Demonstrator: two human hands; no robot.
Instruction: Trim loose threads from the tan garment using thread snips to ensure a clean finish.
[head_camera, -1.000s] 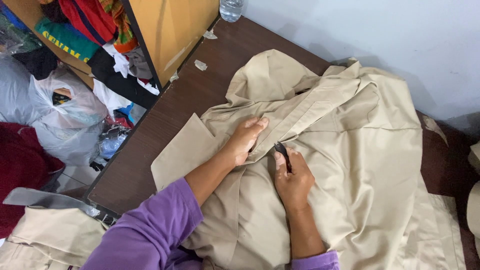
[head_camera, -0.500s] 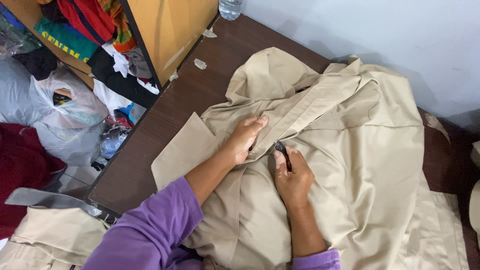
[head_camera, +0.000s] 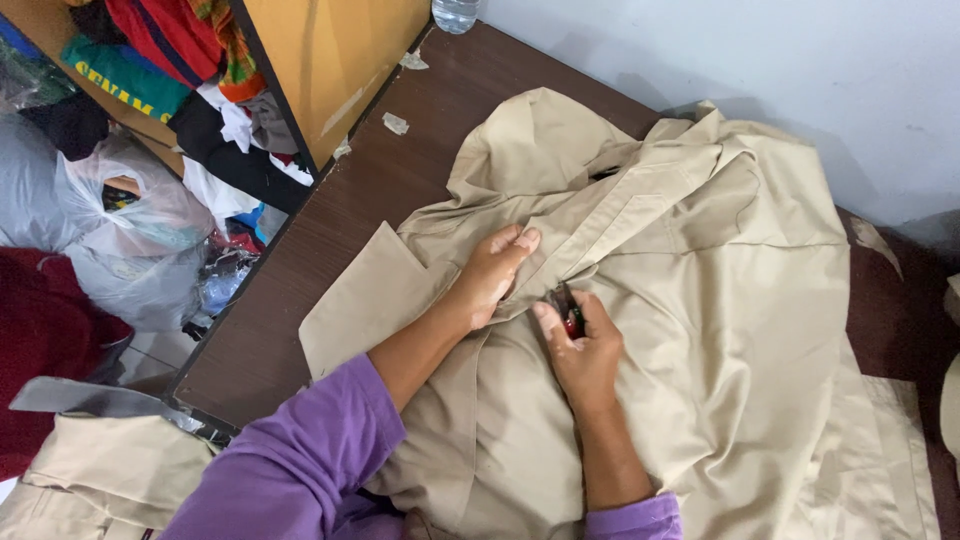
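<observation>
A beige garment (head_camera: 720, 300) lies spread and crumpled over the dark brown table (head_camera: 400, 190). My left hand (head_camera: 492, 272) presses flat on a fold of the cloth near its middle, fingers together. My right hand (head_camera: 582, 345) sits just right of it on the fabric and grips a small dark tool with a red part (head_camera: 568, 308), its tip pointing at the seam between the two hands. Both arms wear purple sleeves (head_camera: 290, 460).
A wooden shelf unit (head_camera: 330, 60) with stacked coloured clothes stands at the left. Plastic bags (head_camera: 130, 230) and a dark red cloth (head_camera: 50, 350) lie on the floor beside the table. A clear bottle (head_camera: 455, 12) stands at the far edge. More beige cloth (head_camera: 90, 480) lies at the lower left.
My right hand has shifted slightly with the small tool along the seam. The left hand stays pressed on the fabric.
</observation>
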